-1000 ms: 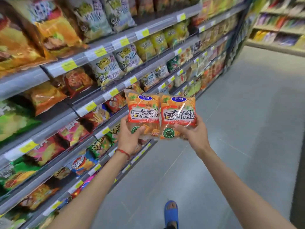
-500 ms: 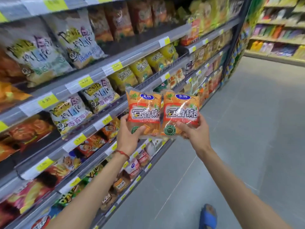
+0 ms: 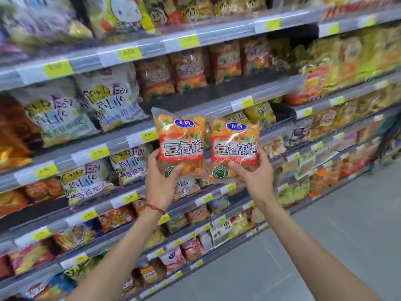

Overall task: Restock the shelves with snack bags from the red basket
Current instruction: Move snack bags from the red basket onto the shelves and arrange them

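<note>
Two orange snack packs, each with a blue oval logo, a red band of white characters and a green seal, are held upright side by side before the shelves (image 3: 227,32). The left hand (image 3: 161,183) grips the left bag (image 3: 181,146) at its lower part, thumb across the front. The right hand (image 3: 253,179) grips the right bag (image 3: 235,151) likewise. A red string bracelet (image 3: 155,208) circles the left wrist. Matching orange bags (image 3: 188,71) stand on the shelf above, with white bags (image 3: 108,101) to their left. Yellow price tags (image 3: 149,135) line the rails. A grey floor (image 3: 347,246) runs along the aisle.
</note>
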A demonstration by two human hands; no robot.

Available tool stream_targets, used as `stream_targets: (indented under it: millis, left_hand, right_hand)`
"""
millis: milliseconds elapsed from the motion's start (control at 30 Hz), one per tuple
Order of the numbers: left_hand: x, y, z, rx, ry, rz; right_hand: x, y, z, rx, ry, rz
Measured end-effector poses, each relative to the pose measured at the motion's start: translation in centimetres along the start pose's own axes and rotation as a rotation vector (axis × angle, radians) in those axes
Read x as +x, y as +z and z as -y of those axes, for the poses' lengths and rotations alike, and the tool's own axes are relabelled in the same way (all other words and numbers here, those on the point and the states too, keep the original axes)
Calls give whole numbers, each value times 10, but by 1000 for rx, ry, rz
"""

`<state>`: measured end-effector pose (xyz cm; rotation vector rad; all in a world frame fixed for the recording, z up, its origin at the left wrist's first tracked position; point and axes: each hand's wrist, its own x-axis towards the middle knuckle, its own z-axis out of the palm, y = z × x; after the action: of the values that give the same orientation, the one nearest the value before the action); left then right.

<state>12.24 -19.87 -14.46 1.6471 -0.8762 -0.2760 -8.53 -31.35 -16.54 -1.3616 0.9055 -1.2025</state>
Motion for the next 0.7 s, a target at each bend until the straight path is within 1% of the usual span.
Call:
stream_targets:
  millis: [100, 233, 467, 700]
  left_hand:
    - [19, 15, -20, -31, 2, -100]
    - [50, 31, -38, -52, 62, -180]
    - [106, 43, -52, -36, 82, -264]
    - [167, 39, -57, -54, 121, -329]
  right_hand:
    - [40, 1, 15, 11, -36, 57]
    - [89, 7, 21, 15, -89, 123]
    - [168, 29, 45, -31, -163, 168]
    - [232, 66, 67, -37, -234, 255]
